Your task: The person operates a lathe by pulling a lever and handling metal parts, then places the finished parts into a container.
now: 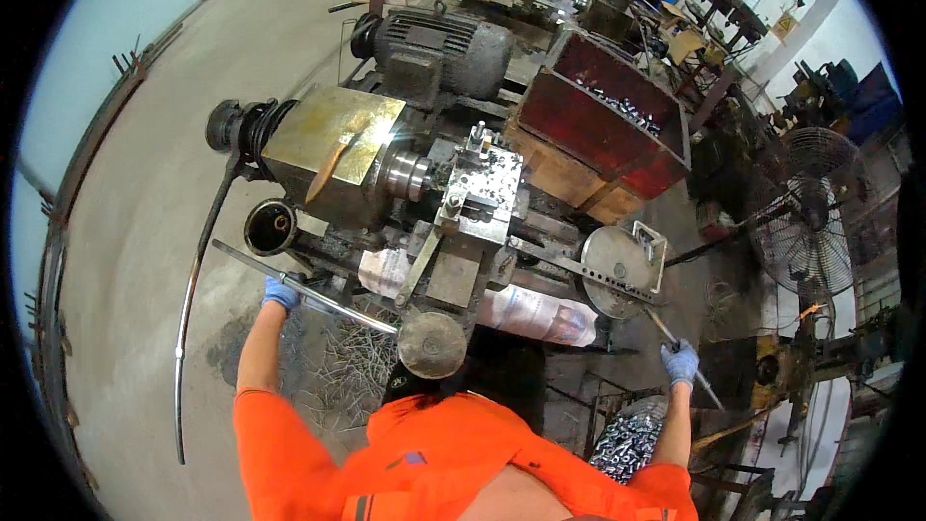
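Observation:
My left hand (pixel 281 293), in a blue glove, is closed around a long metal lever (pixel 352 315) whose near end reaches a round metal disc (pixel 431 345). To the right, my gloved right hand (pixel 679 363) grips a thin metal rod (pixel 709 392) slanting down from beside a round plate (pixel 610 256). Between my hands stands a lathe-like machine with a shiny spindle (pixel 409 177). Facing the spindle is a metal tool block (pixel 487 191) strewn with dark chips. A wooden-handled tool (pixel 331 167) lies on the brass-coloured cover (pixel 289 140).
Behind the machine sits a large motor (pixel 444 53). A red bin (pixel 579 116) holds small metal parts, and more fill a container (pixel 627 439) by my right forearm. Metal shavings (pixel 352 362) litter the floor. A fan (pixel 810 207) stands at right; a tall bar (pixel 181 367) at left.

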Motion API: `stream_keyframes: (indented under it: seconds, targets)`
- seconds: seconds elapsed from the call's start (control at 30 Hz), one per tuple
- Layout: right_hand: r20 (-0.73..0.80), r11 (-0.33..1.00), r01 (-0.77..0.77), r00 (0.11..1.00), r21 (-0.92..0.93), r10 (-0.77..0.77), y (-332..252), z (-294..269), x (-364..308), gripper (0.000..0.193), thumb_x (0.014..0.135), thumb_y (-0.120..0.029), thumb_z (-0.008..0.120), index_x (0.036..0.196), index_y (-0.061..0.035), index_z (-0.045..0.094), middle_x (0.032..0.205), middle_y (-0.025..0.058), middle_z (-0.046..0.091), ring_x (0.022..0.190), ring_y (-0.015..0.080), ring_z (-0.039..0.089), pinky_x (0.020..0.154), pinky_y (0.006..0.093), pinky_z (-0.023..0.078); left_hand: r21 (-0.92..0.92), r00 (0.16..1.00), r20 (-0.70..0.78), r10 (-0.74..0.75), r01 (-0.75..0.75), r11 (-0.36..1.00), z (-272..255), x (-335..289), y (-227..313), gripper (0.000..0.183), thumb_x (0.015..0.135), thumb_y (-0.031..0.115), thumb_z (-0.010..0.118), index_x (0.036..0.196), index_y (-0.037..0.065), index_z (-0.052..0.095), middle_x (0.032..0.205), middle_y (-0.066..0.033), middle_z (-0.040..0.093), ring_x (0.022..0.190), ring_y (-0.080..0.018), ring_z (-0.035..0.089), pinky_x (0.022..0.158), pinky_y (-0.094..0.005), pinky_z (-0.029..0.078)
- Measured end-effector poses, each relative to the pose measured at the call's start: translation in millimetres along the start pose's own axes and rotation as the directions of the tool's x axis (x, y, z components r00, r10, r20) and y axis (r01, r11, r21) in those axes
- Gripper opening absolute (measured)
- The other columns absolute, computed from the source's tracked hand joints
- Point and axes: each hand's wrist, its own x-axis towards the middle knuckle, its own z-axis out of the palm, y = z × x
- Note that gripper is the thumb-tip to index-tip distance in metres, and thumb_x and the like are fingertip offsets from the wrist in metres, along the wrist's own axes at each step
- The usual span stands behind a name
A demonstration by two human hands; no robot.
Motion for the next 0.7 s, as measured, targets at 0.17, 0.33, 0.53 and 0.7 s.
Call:
stream_keyframes:
  seconds: [0.17, 0.33, 0.53, 0.7]
  targets:
    - [0.068, 0.987, -0.157, 0.985, -0.03, 0.159, 10.6, -49.8, -42.1, 0.045, 0.069, -0.043, 0.064, 0.09, -0.0038, 0.064, 0.094, 0.0195, 0.063, 0.091, 0.0379, 0.059, 0.077, 0.041, 0.047, 0.316, 0.985, 0.085, -0.15, 0.116, 0.942, -65.5, -48.8, 54.2, 0.028, 0.075, 0.037, 0.06, 0.089, 0.015, 0.068, 0.085, -0.0089, 0.066, 0.084, -0.031, 0.062, 0.073, -0.0385, 0.05]
    - [0.035, 0.939, -0.322, 0.944, -0.122, 0.328, 68.7, -26.0, -46.1, 0.047, 0.068, -0.048, 0.063, 0.091, -0.0062, 0.065, 0.094, 0.0195, 0.064, 0.089, 0.0363, 0.06, 0.077, 0.0438, 0.048, -0.213, 0.983, -0.079, -0.165, 0.145, 0.966, -69.4, -69.9, -2.7, 0.044, 0.08, 0.037, 0.058, 0.11, 0.005, 0.058, 0.082, -0.0159, 0.065, 0.066, -0.0262, 0.063, 0.06, -0.0373, 0.051]
    - [0.036, 0.969, -0.248, 0.968, -0.02, 0.248, 72.8, -14.1, -106.1, 0.042, 0.067, -0.042, 0.064, 0.077, -0.0008, 0.065, 0.08, 0.0228, 0.063, 0.083, 0.0378, 0.061, 0.074, 0.0443, 0.048, -0.984, 0.795, -0.061, -0.603, 0.052, 0.168, -129.1, -66.3, 13.6, 0.038, 0.086, 0.038, 0.055, 0.101, 0.003, 0.058, 0.067, -0.0111, 0.059, 0.043, -0.0161, 0.051, 0.043, -0.0283, 0.045]
    - [0.106, 0.944, -0.324, 0.938, -0.066, 0.329, 164.8, 7.3, -140.1, 0.036, 0.067, -0.034, 0.064, 0.079, -0.0005, 0.066, 0.082, 0.0231, 0.063, 0.087, 0.0361, 0.061, 0.076, 0.0417, 0.048, -0.998, 0.651, -0.002, -0.759, -0.05, -0.04, -161.2, -45.4, 66.7, 0.038, 0.085, 0.037, 0.059, 0.087, -0.001, 0.054, 0.064, -0.0119, 0.059, 0.042, -0.0178, 0.053, 0.039, -0.0289, 0.045]
